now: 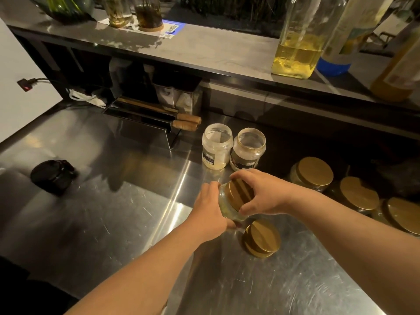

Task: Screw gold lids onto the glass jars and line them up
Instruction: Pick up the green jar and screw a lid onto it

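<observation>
Jar [225, 209] held tilted, long axis leaning right, gold lid [239, 193] uppermost.

Capping a jar over the steel counter [109, 214].
I see the left hand [210, 209] gripping a tilted glass jar [227, 210] while the right hand [263, 193] curls round its gold lid [241, 194]. Two open jars [217, 147] stand just behind, stacked loose lids [261, 237] lie nearer me, and lidded jars [314, 171] line the right.
</observation>
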Available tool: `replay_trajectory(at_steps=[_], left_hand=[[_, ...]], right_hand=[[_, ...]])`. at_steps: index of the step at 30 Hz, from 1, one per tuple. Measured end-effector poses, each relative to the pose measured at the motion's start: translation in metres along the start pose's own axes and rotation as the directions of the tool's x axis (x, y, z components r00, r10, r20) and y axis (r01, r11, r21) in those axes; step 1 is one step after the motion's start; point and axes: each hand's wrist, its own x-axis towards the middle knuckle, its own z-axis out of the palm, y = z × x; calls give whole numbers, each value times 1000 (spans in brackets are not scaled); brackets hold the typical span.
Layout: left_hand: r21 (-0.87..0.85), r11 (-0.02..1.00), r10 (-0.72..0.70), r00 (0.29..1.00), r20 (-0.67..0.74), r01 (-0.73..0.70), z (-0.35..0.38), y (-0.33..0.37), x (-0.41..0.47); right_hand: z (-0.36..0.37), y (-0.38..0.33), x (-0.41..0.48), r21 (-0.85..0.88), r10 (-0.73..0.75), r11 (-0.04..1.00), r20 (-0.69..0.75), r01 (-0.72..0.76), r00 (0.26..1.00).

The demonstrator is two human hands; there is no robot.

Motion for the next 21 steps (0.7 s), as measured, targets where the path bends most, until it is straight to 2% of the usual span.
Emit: replay_trajectory(at_steps=[5, 8, 16, 19, 21], left_hand=[[-3, 1000, -19, 1000, 0, 19, -1, 1, -1], [7, 1000, -26, 1000, 1, 26, 1, 2, 1], [17, 999, -28, 999, 44, 27, -1, 5, -1], [-1, 1000, -26, 999, 43, 26, -1, 4, -1], [-18, 1000, -21, 999, 39, 22, -2, 1, 0]], right_hand=[[-1, -6, 4, 13, 76, 997, -17, -76, 997], [-2, -11, 5, 29, 198, 980, 5, -198, 980], [7, -29, 8, -31, 543, 839, 7, -543, 840], [2, -33, 4, -12, 563, 826, -12, -564, 826], [-8, -27, 4, -60, 449, 891, -33, -450, 893]])
